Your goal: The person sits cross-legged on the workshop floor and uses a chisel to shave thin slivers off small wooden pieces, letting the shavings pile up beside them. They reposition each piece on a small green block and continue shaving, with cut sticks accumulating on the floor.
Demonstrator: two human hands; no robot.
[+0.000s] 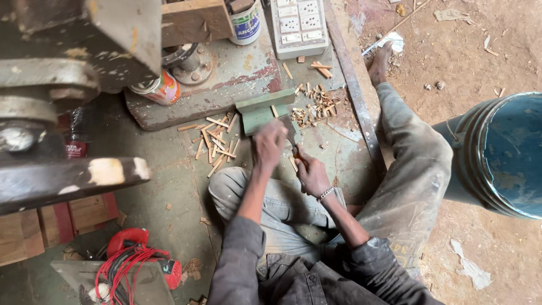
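I sit on the floor with both hands in front of my knees. My right hand (311, 174), with a bracelet at the wrist, is closed around the handle end of a flat grey blade (288, 129) that points away from me. A thin wooden stick (293, 164) lies by its fingers. My left hand (269, 143) is blurred, with curled fingers, at the near edge of a green metal block (261, 110). What it holds is hidden. Split wooden sticks (217, 141) lie to the left of the block, and small chips (317, 105) to its right.
A heavy grey machine (56, 85) overhangs the left side. A white socket strip (298, 24), a paint tin (246, 24) and a spray can (161, 88) sit at the back. A blue bucket (505, 152) stands on the right, and a red wired tool (135, 261) lies near left.
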